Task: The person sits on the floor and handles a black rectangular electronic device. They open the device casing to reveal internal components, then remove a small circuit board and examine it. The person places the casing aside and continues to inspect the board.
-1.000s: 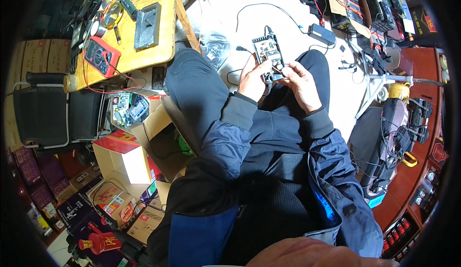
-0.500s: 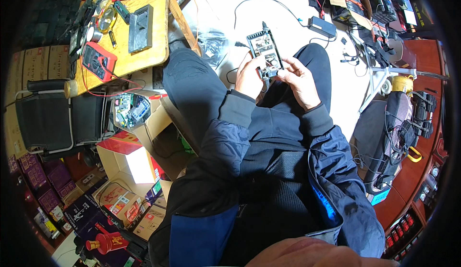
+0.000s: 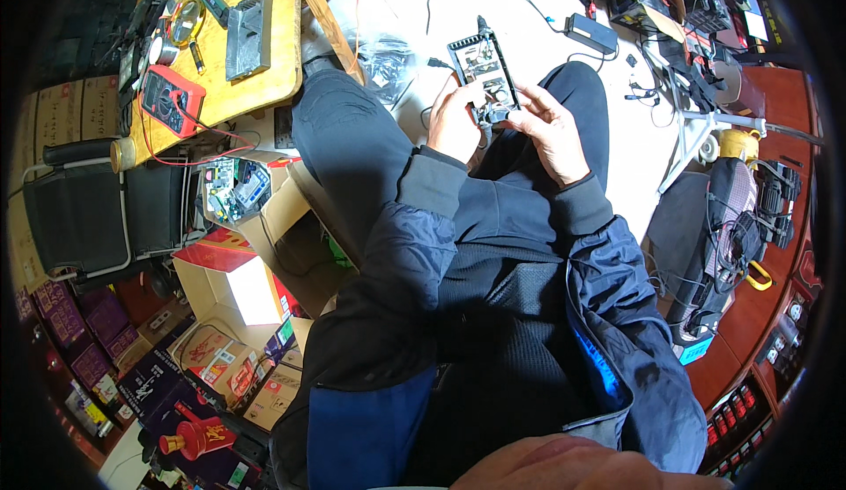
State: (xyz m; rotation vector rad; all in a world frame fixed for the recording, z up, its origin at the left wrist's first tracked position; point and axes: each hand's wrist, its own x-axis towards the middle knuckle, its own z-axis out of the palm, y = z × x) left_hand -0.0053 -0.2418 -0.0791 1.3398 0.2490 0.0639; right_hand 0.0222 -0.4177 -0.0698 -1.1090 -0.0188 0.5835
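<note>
Above my lap I hold an opened power adapter point(image 3: 485, 71), a black rectangular case with its circuit board and pale metal parts exposed. My left hand point(image 3: 455, 125) grips its lower left side, the thumb reaching over the near part of the board. At the lower right corner, my right hand point(image 3: 548, 129) pinches the case between thumb and fingers. A short black cable end point(image 3: 482, 25) sticks out at its far end. Beside its left edge is a black plug point(image 3: 438, 63) on a cord. What lies under my fingers is hidden.
On the yellow wooden table point(image 3: 211, 102) at left are a red multimeter point(image 3: 172, 100), a grey tray point(image 3: 249, 36) and several tools. A black power brick point(image 3: 591, 33) lies on the white floor. Open cardboard boxes point(image 3: 238, 283) stand left of my legs; a bag point(image 3: 727, 234) is at right.
The whole view has shifted slightly. The adapter has moved a little away from me and tilted slightly, with both hands still on it.
</note>
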